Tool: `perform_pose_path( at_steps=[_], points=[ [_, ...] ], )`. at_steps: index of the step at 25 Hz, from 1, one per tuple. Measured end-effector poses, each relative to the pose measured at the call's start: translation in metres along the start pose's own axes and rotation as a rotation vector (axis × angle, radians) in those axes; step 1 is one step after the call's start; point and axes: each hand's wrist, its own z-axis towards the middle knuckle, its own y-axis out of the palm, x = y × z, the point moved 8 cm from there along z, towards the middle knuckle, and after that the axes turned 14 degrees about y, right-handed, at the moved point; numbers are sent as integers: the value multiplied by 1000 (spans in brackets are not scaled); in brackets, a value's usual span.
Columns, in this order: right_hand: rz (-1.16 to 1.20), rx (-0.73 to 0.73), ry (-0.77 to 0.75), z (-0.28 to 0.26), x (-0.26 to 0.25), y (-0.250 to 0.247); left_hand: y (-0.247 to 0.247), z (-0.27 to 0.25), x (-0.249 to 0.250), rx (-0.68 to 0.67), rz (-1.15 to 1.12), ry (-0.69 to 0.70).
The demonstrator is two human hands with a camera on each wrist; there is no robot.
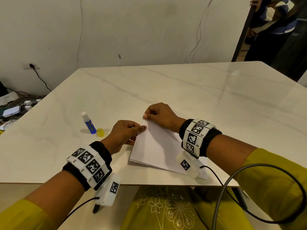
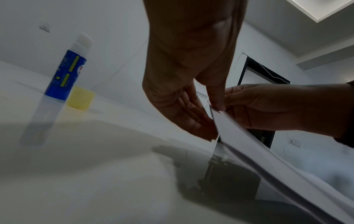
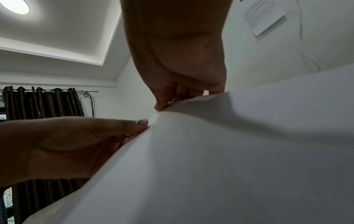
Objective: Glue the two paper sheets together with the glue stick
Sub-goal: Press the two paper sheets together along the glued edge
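Two white paper sheets (image 1: 154,146) lie stacked near the table's front edge, their far corner lifted. My left hand (image 1: 126,135) pinches that corner between thumb and fingers. My right hand (image 1: 159,116) pinches the sheets' far edge just beyond it. In the left wrist view the left hand (image 2: 208,115) holds the papers' corner (image 2: 229,121), with the right hand (image 2: 268,106) behind. The right wrist view shows the right hand (image 3: 162,104) pinching the paper (image 3: 229,151). A blue glue stick (image 1: 88,123) stands uncapped to the left, its yellow cap (image 1: 100,132) beside it.
The white marble table (image 1: 182,87) stretches beyond and to the right of the papers. Cables trail from both wrist units over the front edge. Chargers and wires lie on the floor at the left. Another person stands in the doorway at top right.
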Motion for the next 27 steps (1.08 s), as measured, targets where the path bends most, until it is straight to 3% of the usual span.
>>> perform_pose_path(
  at_steps=[7,27],
  points=[
    [33,4,42,2,8,-6,8,-14,-16,-217,48,-135],
    [116,52,95,7,20,-4,4,-5,-15,-180,43,-50]
  ],
)
